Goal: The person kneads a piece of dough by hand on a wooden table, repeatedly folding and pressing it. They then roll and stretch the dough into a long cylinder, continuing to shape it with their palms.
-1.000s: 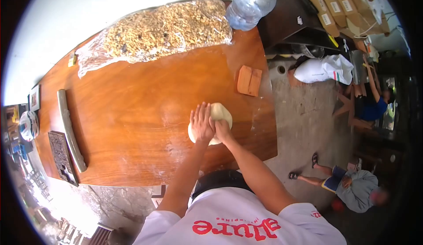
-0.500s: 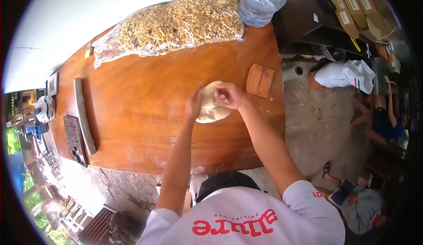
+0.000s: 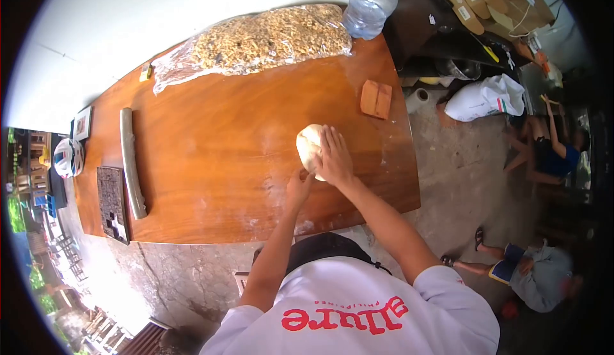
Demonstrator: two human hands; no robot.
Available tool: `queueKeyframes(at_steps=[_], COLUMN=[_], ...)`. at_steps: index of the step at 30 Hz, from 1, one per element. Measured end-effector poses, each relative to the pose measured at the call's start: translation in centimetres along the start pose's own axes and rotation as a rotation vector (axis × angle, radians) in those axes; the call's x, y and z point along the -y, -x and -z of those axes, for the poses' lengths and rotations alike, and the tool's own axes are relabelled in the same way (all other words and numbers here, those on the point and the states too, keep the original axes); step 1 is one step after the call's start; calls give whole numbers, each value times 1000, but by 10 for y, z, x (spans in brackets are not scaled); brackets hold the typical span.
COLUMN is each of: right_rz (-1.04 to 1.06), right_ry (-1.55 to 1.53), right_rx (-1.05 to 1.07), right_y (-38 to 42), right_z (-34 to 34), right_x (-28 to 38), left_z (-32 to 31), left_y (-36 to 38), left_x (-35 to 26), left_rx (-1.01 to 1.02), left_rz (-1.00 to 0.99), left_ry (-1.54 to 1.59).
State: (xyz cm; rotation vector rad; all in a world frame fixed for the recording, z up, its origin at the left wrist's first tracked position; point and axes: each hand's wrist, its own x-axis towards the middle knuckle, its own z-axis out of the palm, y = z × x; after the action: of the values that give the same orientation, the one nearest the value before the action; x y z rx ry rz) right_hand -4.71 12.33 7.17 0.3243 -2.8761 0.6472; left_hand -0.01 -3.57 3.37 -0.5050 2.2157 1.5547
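A pale round lump of dough (image 3: pixel 309 143) lies on the brown wooden table (image 3: pixel 211 144). My right hand (image 3: pixel 335 158) rests flat on the right side of the dough, fingers stretched out over its top. Beside the near left edge of the dough is my left hand (image 3: pixel 299 187), its fingers slightly bent and apart, the tips at or close to the dough. The right hand covers part of the dough. To the right of the dough sits a reddish-brown wooden block (image 3: pixel 376 99).
At the back lie a clear bag of brown crumbly pieces (image 3: pixel 268 40) and a large plastic water bottle (image 3: pixel 371 7). On the left are a grey tube (image 3: pixel 132 163) and a dark carved board (image 3: pixel 113 203). Two people (image 3: pixel 537 278) are off to the right.
My right hand has gone from curled above the dough to flat on it. My left hand has shifted from the dough's left side to its near edge. The dough looks narrower.
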Motion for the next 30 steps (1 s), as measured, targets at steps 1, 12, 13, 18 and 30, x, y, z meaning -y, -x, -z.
queueKeyframes(at_steps=[1, 12, 13, 18, 30], right_rz=[-15, -756, -872, -1087, -1249], right_ry=[54, -1126, -1440, -1805, -1381], right_rx=[19, 237, 124, 418, 552], right_y=[14, -136, -137, -83, 30], right_z=[3, 57, 46, -25, -23], right_x=[16, -31, -31, -6, 2], left_z=[13, 102, 108, 110, -20], left_y=[3, 44, 51, 51, -70], left_x=[12, 78, 84, 91, -8], left_rx=[-4, 164, 151, 122, 333], left_rz=[-209, -166, -87, -96, -91], left_ry=[-209, 56, 94, 116, -69])
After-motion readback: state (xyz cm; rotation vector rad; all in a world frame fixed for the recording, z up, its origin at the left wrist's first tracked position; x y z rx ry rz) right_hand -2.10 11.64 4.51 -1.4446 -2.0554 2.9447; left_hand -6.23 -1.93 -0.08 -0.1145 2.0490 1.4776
